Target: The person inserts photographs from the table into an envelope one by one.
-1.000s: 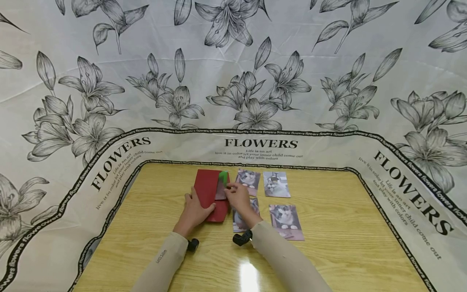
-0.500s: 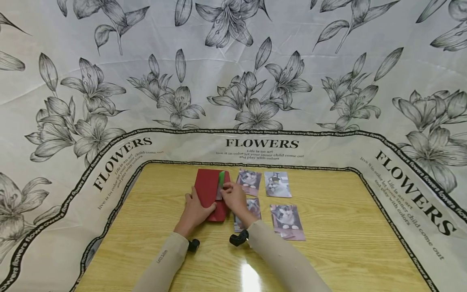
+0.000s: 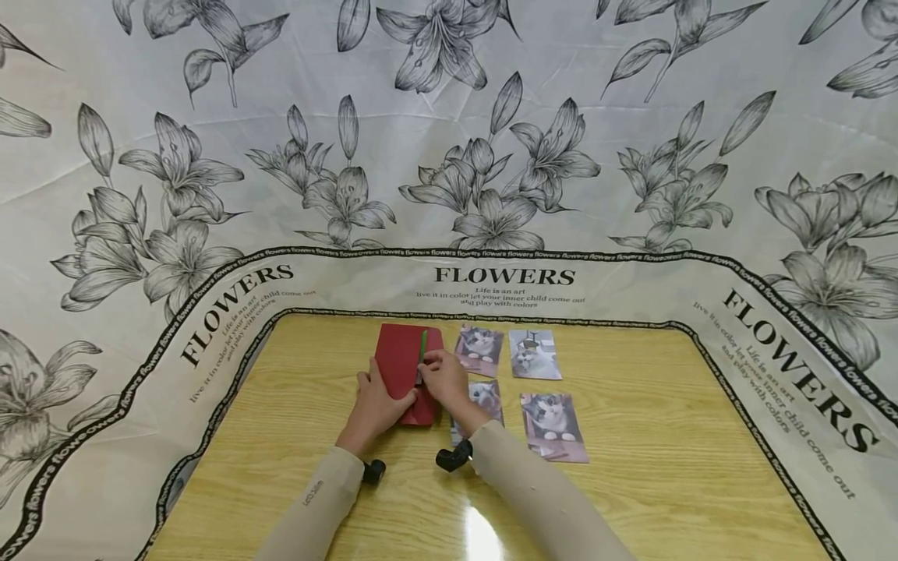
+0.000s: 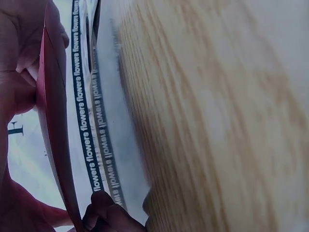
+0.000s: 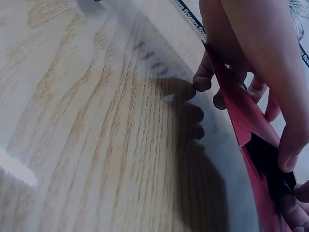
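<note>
In the head view my left hand (image 3: 374,407) grips a red envelope (image 3: 401,354) by its left side, thumb across the front. My right hand (image 3: 445,379) pinches a card (image 3: 424,344) at the envelope's open right side. Just a narrow strip of the card shows, green at its top; the rest is inside the envelope or behind my fingers. The left wrist view catches the envelope (image 4: 58,121) nearly edge-on, with fingers on both faces. From the right wrist, the envelope (image 5: 241,113) gapes, its dark opening beside the fingers.
Cat photos lie on the wooden table (image 3: 645,436) to the right: one (image 3: 480,349) at the back, another (image 3: 535,354) beside it, a third (image 3: 484,399) partly under my right forearm, and one more (image 3: 554,427) nearer. A flower-printed cloth (image 3: 505,288) rises behind the table.
My right hand has moved left, and the card has slid deeper into the red envelope, so a much narrower strip shows. My left hand has kept its grip in place.
</note>
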Demonstrator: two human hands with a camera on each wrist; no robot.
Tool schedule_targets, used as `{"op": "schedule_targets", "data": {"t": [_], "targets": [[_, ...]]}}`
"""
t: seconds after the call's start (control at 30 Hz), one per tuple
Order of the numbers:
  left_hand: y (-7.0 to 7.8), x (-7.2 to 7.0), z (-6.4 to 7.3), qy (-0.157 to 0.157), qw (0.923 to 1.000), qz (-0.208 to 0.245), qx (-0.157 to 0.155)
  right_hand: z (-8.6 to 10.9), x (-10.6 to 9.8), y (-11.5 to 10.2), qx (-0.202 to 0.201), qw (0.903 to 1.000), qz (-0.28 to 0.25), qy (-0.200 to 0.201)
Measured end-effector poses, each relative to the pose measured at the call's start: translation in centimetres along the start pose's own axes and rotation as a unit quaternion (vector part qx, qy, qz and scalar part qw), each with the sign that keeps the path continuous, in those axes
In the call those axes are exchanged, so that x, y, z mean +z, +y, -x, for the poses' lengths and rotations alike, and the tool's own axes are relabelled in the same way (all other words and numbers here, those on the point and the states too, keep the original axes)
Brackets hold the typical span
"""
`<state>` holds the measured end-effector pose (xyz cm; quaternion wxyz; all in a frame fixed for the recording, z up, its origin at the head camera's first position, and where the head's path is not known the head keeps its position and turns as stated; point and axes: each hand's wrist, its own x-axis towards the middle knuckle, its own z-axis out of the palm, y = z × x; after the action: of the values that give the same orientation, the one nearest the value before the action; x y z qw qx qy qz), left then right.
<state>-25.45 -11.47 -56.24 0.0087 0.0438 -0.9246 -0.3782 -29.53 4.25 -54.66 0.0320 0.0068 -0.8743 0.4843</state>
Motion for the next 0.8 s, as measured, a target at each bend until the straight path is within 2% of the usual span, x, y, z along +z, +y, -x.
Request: {"op": "schedule_targets", "data": {"t": [0.2, 0.4, 0.57, 0.8], "targets": [[0.1, -0.1, 0.2, 0.003, 0.9999, 0.013, 0.002, 0.2, 0.2, -0.1, 0.019, 0.9997, -0.011, -0.009], [0.1, -0.1, 0.2, 0.003, 1.0000, 0.004, -0.008, 0.6, -0.5, 0.1, -0.005, 0.9992, -0.040, -0.002], [0.2, -0.2, 0.2, 0.001, 0.9999, 0.001, -0.013, 0.7, -2.1, 1.1, -0.018, 0.9964, -0.082, 0.016], [0.1, -0.2, 0.3, 0.004, 0.9999, 0.003, -0.010, 0.0, -5.7, 4.0, -0.025, 0.9965, -0.054, 0.058]]}}
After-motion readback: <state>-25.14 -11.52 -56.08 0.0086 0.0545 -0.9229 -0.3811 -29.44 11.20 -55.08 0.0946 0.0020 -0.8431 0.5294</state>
